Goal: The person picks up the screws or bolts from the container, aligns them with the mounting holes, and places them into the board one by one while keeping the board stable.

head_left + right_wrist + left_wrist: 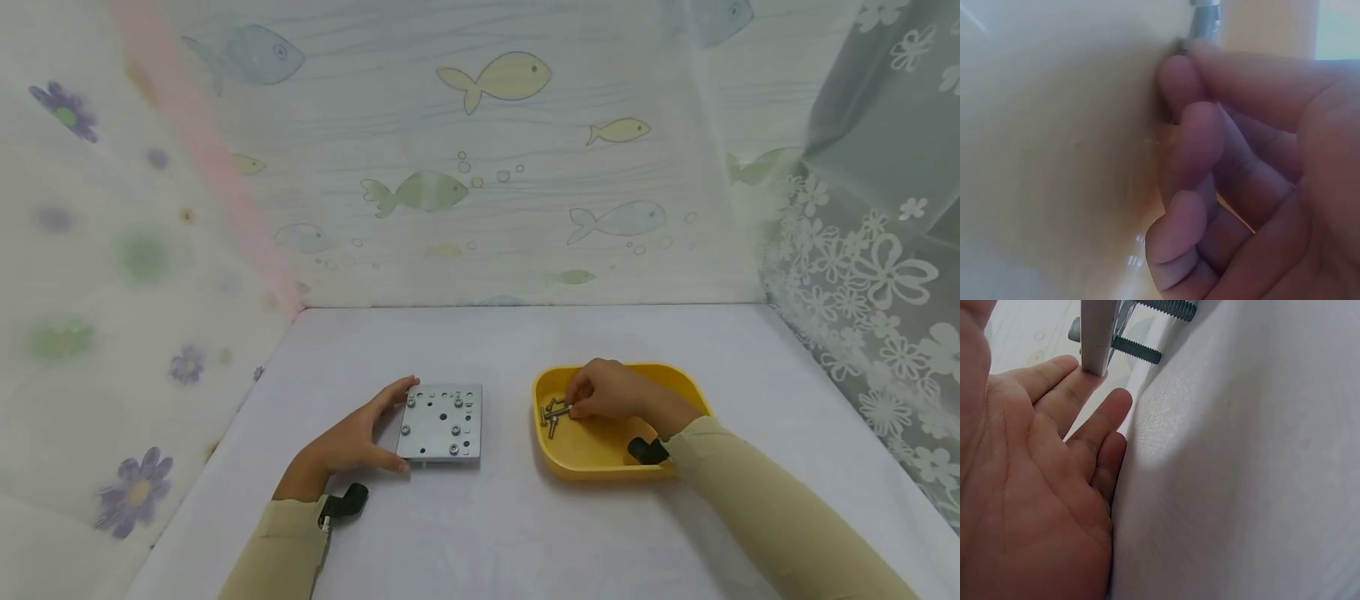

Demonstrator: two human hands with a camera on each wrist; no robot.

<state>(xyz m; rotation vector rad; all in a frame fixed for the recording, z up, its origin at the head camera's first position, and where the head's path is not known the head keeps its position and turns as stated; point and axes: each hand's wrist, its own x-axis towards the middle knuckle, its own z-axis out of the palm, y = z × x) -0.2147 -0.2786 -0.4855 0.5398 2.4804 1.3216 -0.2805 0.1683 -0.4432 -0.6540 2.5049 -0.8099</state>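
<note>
A square silver metal plate [431, 437] with drilled holes has several socket-head bolts [455, 430] in it. My left hand [360, 433] holds the plate at its left side, thumb at the near corner and forefinger at the far one. In the left wrist view, threaded bolt shanks [1138, 349] stick out under the plate, and the fingers of the left hand [1047, 462] reach its edge. Inside the yellow tray [551, 454], my right hand [611, 390] pinches a bolt [1205, 22] between thumb and forefinger; the fingertips hide part of it.
Several loose bolts [553, 427] lie at the left end of the tray, beside the right fingertips. A white cloth [495, 533] covers the table. Patterned curtains [510, 250] stand behind the table and at both sides.
</note>
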